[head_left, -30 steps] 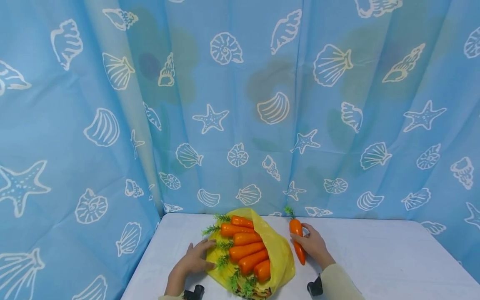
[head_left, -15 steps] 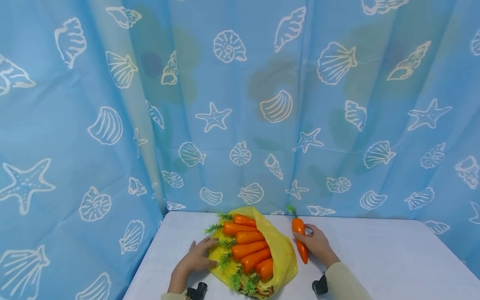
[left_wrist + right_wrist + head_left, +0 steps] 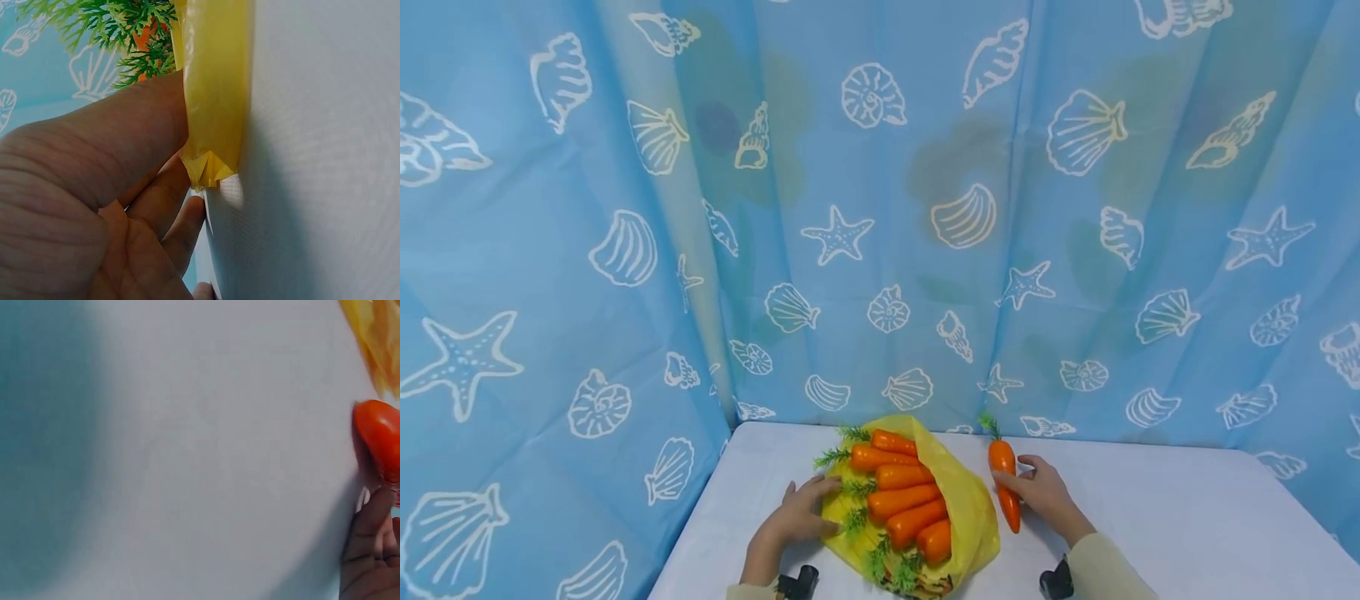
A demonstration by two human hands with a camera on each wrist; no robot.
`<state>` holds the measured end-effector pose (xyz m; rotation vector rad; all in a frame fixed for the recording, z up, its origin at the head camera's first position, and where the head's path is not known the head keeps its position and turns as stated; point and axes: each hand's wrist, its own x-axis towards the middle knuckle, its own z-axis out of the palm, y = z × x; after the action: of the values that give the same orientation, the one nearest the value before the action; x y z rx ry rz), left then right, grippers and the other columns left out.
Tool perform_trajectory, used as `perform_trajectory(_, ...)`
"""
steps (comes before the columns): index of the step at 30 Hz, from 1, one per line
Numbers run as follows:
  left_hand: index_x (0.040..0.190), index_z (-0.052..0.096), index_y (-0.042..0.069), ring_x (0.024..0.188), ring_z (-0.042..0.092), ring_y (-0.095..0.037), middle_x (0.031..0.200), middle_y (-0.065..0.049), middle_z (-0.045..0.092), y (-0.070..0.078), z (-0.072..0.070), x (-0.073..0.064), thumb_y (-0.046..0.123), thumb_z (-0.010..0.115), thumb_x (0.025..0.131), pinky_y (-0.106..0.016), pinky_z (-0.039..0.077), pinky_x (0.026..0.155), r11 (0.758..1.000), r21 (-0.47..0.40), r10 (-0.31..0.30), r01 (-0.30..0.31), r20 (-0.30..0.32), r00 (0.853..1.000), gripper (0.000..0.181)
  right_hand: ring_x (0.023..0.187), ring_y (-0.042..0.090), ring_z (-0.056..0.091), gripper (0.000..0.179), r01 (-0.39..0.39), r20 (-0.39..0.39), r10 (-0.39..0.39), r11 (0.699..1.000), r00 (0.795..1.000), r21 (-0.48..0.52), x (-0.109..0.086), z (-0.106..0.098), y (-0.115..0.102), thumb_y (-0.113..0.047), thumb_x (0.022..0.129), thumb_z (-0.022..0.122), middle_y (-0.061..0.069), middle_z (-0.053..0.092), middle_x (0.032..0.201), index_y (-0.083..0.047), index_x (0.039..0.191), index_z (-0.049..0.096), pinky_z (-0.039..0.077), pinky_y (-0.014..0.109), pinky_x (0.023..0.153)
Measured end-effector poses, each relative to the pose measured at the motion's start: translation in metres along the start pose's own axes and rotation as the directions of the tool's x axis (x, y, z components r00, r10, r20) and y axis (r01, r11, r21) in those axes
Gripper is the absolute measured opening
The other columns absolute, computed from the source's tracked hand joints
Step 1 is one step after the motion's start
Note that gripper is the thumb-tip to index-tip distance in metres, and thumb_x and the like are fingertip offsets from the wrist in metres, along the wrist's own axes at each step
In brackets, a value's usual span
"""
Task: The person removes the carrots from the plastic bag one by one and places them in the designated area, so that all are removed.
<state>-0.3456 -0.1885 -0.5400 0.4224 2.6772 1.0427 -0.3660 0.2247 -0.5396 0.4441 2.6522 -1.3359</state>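
Observation:
A yellow plastic bag (image 3: 970, 508) lies on the white table with several orange carrots (image 3: 902, 502) with green tops in its wide mouth. My left hand (image 3: 793, 518) holds the bag's left edge; the left wrist view shows the thumb against the yellow plastic (image 3: 215, 81) and fingers at its folded corner. Right of the bag lies a single carrot (image 3: 1004, 492), leafy top (image 3: 990, 427) away from me. My right hand (image 3: 1047, 492) holds it lightly, thumb across it and fingers at its right side. In the right wrist view only part of this carrot (image 3: 381, 431) shows.
The white table (image 3: 1180, 517) extends to the right of the right hand. A blue curtain (image 3: 880, 208) with white shell prints hangs behind the table and along its left side. Flat patterned pieces (image 3: 928, 586) show under the green tops at the bag's front.
The whole head view has shifted slightly, so things appear a little further right. The right hand's fingers sit slightly further right on the carrot. The left hand stays at the bag.

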Motion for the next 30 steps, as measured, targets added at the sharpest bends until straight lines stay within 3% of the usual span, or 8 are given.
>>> perform_trajectory(14,0.136,0.059,0.011,0.145,0.029,-0.046,0.15,-0.015,0.047,0.001,0.002,0.002,0.019,0.081,0.078,-0.072,-0.001,0.116,1.0,0.003,0.001,-0.001,0.016,1.0,0.062,0.083,0.024,0.061,0.101,0.098,-0.015,-0.102,0.981,0.995,-0.169,-0.015,-0.037,-0.003,-0.06,0.077,0.075,0.03,0.057,0.118,0.004,0.143,0.034,0.062,0.037,0.072)
perform_trajectory(19,0.136,0.059,0.011,0.145,0.029,-0.046,0.15,-0.015,0.048,-0.001,0.0,0.001,0.019,0.081,0.079,-0.072,-0.001,0.116,1.0,0.009,-0.005,0.005,0.02,1.0,0.062,0.085,0.025,0.062,0.101,0.138,-0.01,-0.142,0.973,0.99,-0.187,-0.022,-0.046,-0.012,-0.06,0.078,0.074,0.029,0.057,0.119,0.004,0.144,0.034,0.062,0.039,0.075)
perform_trajectory(25,0.135,0.059,0.01,0.145,0.029,-0.046,0.15,-0.015,0.048,-0.005,0.0,0.002,0.019,0.081,0.078,-0.073,-0.001,0.115,1.0,0.014,0.009,-0.009,0.014,1.0,0.062,0.087,0.023,0.061,0.109,0.173,0.018,-0.173,0.965,0.985,-0.195,-0.031,-0.053,-0.02,-0.071,0.07,0.074,0.022,0.062,0.116,0.001,0.144,0.038,0.062,0.037,0.073)
perform_trajectory(30,0.136,0.059,0.01,0.144,0.03,-0.046,0.15,-0.015,0.048,-0.004,-0.001,0.002,0.02,0.081,0.078,-0.073,0.0,0.115,1.0,0.012,0.019,-0.019,0.014,1.0,0.063,0.09,0.021,0.061,0.106,0.214,0.022,-0.214,0.954,0.977,-0.208,-0.039,-0.057,-0.026,-0.072,0.069,0.074,0.016,0.064,0.113,0.0,0.141,0.045,0.062,0.037,0.072)
